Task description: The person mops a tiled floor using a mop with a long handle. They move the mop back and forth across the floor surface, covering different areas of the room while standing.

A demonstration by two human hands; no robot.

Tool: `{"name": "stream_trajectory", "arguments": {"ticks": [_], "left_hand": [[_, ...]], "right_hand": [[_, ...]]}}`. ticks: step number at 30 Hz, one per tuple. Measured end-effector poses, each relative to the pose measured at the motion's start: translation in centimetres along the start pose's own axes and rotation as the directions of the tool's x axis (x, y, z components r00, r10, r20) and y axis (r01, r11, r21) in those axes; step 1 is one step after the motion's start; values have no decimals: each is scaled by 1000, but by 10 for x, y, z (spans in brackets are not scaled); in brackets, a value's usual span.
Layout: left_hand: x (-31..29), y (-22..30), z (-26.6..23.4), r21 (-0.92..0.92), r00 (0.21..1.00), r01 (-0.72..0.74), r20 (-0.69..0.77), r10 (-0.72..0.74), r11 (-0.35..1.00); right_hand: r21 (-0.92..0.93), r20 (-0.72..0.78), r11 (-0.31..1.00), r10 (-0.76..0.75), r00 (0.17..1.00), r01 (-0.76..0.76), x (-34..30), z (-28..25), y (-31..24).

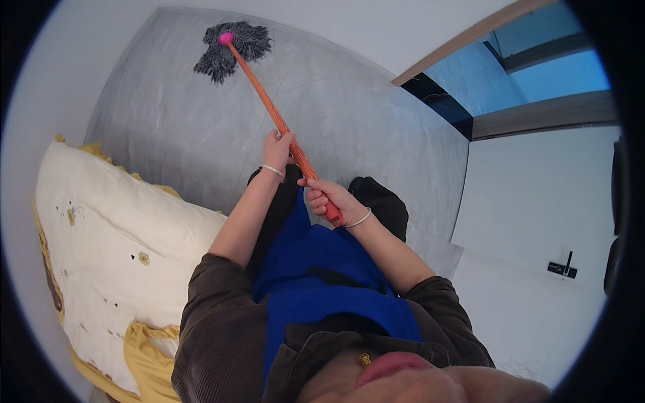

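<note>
A mop (269,103) with an orange-red pole slants away from me across the grey floor. Its dark grey string head (250,43), joined by a pink hub (226,38), lies spread on the floor near the far wall. My left hand (278,149) is closed around the middle of the pole, its fingers partly hidden. Lower down, close to my body, my right hand (330,199) wraps the pole near its red end. I wear a bracelet on each wrist and a blue apron (336,312).
On the left, a bed with a cream cover (127,221) and yellow ruffles borders the floor (181,127). A white door (517,269) with a black handle (563,267) stands at right. Beyond it, a dark threshold (440,104) crosses a doorway. White walls meet the floor at the far side.
</note>
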State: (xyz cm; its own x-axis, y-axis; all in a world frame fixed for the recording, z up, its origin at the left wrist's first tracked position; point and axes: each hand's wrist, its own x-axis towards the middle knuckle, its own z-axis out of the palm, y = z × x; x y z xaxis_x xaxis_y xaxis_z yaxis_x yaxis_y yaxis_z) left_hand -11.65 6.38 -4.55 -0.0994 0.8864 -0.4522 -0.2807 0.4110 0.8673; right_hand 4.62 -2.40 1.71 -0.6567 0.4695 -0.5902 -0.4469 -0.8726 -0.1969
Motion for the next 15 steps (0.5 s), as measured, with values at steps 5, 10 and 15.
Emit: {"name": "stream_trajectory", "arguments": {"ticks": [5,10,15], "left_hand": [[17,-18,53,-119,962,268,83,-259,956],[1,-20,125,-99,947,316,88,-308,944],[-22,-29,189,26,940,329,88,-330,944]], "right_hand": [[-133,-129,990,-59,990,42,-51,-13,-8],[-8,-44,995,-104,994,104,-115,-43,-40],[103,-30,980,-167,986,169,-169,-71,-47]]}}
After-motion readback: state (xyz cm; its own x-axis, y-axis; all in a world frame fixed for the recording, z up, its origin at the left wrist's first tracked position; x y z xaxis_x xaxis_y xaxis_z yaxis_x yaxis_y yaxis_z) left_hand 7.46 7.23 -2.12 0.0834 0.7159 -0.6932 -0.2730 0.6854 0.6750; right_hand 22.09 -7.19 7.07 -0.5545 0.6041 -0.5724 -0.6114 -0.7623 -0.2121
